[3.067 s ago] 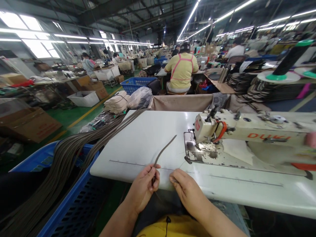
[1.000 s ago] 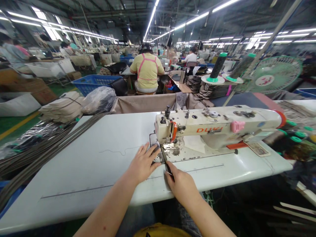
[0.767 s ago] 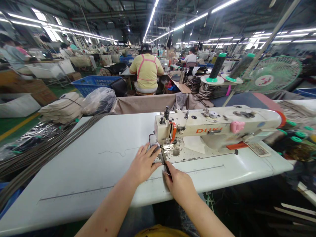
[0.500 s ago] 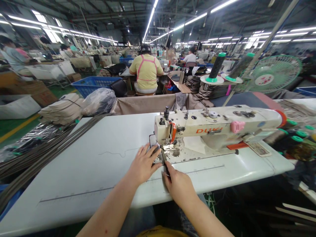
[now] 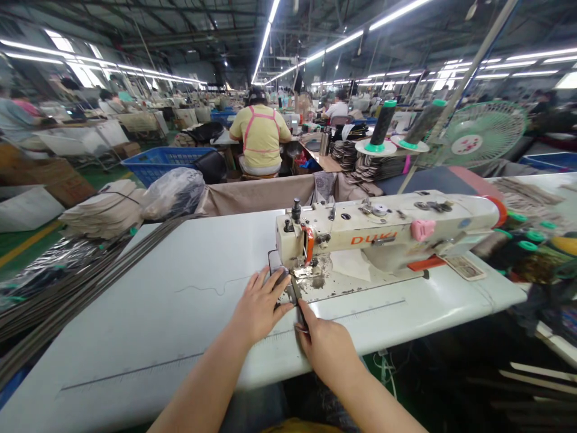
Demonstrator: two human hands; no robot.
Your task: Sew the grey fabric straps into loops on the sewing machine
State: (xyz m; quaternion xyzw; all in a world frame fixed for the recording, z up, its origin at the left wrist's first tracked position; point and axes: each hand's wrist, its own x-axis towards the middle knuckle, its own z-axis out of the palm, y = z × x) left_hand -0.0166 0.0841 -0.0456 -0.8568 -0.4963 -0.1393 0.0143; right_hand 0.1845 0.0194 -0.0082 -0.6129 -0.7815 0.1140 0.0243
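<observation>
A narrow dark strip [image 5: 295, 292] runs from under the needle area of a white sewing machine [image 5: 383, 237] toward me. My left hand [image 5: 258, 307] lies flat beside the presser foot, its fingers spread and the fingertips by the strip's left side. Nearer the table edge, my right hand [image 5: 328, 344] pinches the strip between thumb and forefinger, the other fingers curled under. The part of the strip inside that grip is mostly hidden. Its far end by the needle is too small to make out.
The white table [image 5: 180, 252] has a printed ruler line and a loose thread [image 5: 211, 287]. Long dark strips [image 5: 90, 279] hang over its left side. Thread cones [image 5: 382, 126] and a green fan [image 5: 482, 135] stand behind the machine. A person [image 5: 260, 135] sits ahead, back turned.
The head view has shifted slightly, so the scene sits a little farther left. Both hands keep nearly the same pose and place beside the machine.
</observation>
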